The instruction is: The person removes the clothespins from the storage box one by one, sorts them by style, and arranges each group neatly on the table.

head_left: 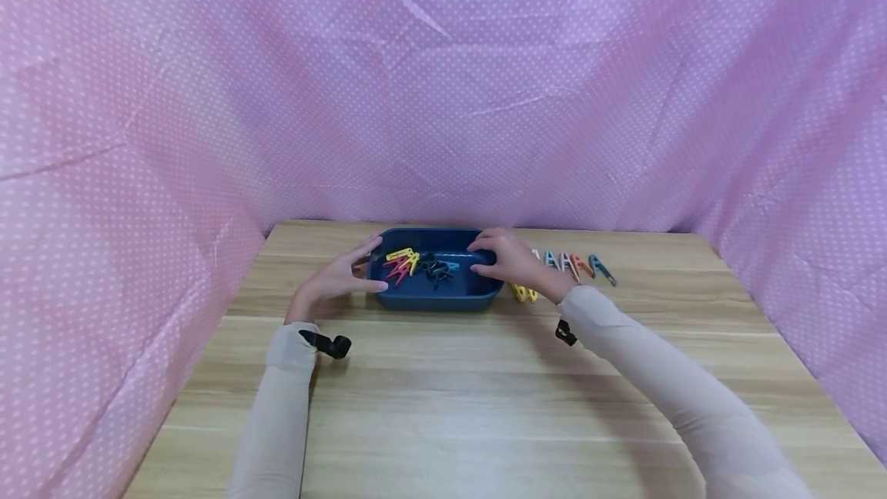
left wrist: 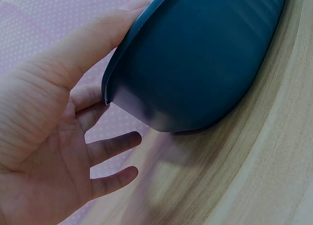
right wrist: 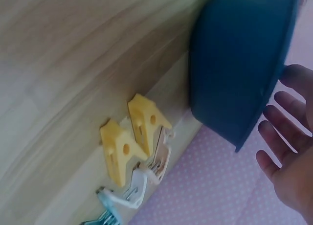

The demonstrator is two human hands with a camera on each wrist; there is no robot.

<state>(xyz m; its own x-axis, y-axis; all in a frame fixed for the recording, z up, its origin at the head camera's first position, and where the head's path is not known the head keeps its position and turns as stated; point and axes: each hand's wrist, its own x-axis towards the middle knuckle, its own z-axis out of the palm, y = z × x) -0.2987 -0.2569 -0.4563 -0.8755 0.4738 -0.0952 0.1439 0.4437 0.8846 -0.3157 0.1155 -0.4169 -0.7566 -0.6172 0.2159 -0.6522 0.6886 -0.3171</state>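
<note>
A dark blue plastic basin (head_left: 436, 303) sits on the table with several small clothes pegs inside: yellow pegs (head_left: 409, 259), red pegs (head_left: 397, 268), dark green pegs (head_left: 436, 272) and a blue peg (head_left: 453, 266). My left hand (head_left: 339, 277) is at the basin's left end, its thumb touching the rim and the other fingers spread apart. At the opposite end, my right hand (head_left: 511, 259) reaches over the rim with loosely bent, spread fingers. In the right wrist view these fingertips (right wrist: 274, 112) lie at the rim. No peg shows in either hand.
Right of the basin stand two yellow pegs (right wrist: 139, 132), with a row of pegs beyond: white (right wrist: 134, 191), teal (right wrist: 107, 210), orange (head_left: 582, 266) and dark blue (head_left: 601, 269). Pink dotted cloth (head_left: 443, 98) hangs behind the wooden table (head_left: 443, 406).
</note>
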